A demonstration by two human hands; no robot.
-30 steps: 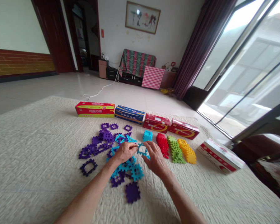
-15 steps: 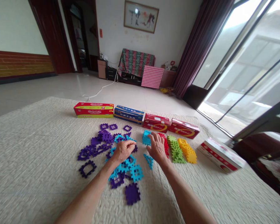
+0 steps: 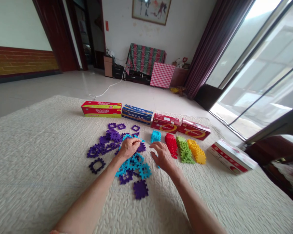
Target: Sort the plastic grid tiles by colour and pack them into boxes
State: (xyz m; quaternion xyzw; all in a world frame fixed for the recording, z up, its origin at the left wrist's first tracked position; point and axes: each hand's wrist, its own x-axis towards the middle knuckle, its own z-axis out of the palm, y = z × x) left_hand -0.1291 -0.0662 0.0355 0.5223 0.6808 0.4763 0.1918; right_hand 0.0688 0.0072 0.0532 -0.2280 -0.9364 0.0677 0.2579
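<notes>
Probably light, stiff tiles [image 3: 143, 169], best pinched at a notched edge; left hand [image 3: 129, 148] curled on them, hold unclear; right hand [image 3: 162, 156] half-open, empty

Left hand [image 3: 129, 148] on blue tiles [image 3: 133, 164], right hand [image 3: 163, 156] just beside, cream quilt [image 3: 39, 156]

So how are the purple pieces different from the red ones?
The purple pieces lie loose and scattered flat on the mat, some by the left hand. The red pieces are packed together in one neat row, standing on edge. Both are toothed-edge square tiles.
</notes>
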